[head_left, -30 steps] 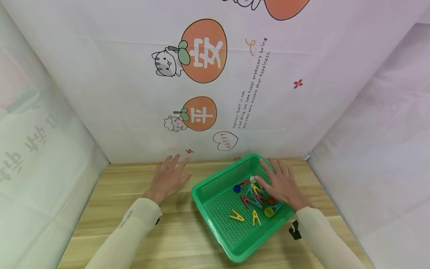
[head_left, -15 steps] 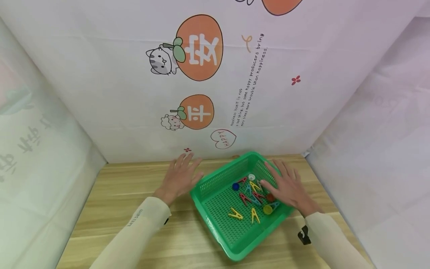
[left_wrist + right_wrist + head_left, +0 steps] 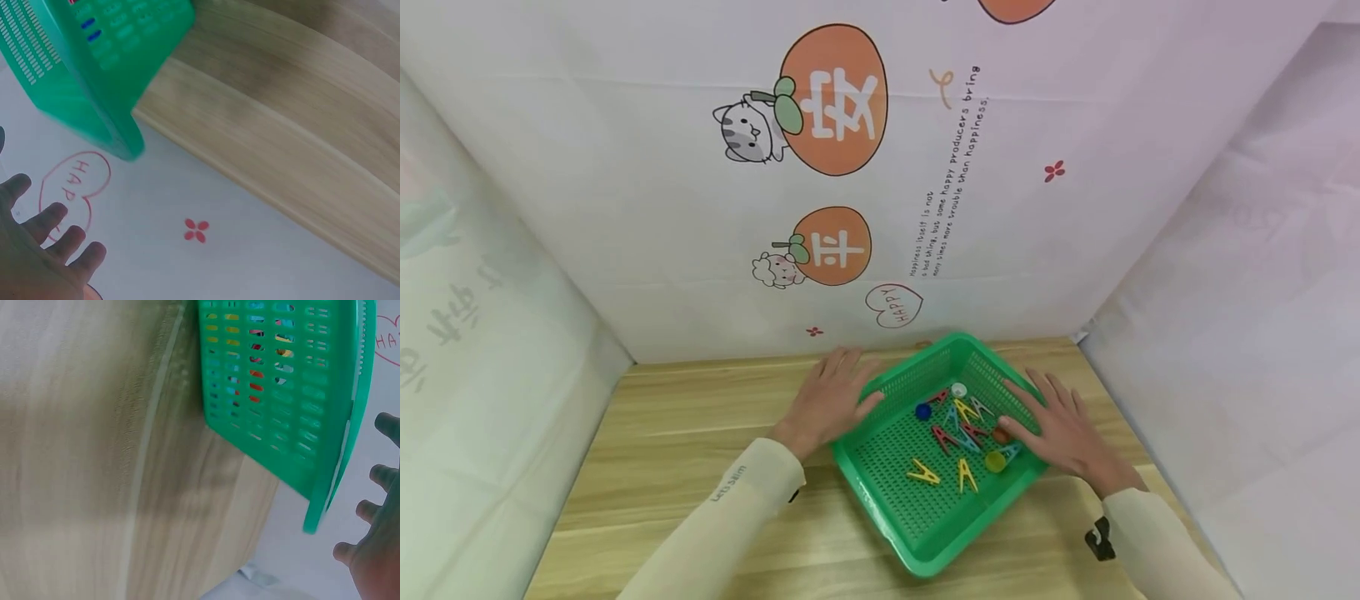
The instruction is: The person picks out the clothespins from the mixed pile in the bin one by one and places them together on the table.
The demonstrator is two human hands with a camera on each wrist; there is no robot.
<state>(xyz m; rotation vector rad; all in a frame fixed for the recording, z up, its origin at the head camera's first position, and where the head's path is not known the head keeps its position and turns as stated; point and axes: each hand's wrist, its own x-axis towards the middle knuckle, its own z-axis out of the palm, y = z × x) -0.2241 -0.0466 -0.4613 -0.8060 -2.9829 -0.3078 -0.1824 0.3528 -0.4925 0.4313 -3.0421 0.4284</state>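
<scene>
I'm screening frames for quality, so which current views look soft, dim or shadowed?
Head view: bright, with the green basket and clothespins fairly clear; left wrist view: the basket looks soft, the left hand dim; right wrist view: a soft shadow lies on the wooden table beside the basket, and the right hand looks dark.

I'm looking into a curtained booth [image 3: 1180, 350]. White printed sheets [image 3: 1000, 233] enclose a wood-grain tabletop [image 3: 685, 425] on three sides.

White printed walls [image 3: 632, 225], wooden tabletop [image 3: 677, 425]
</scene>
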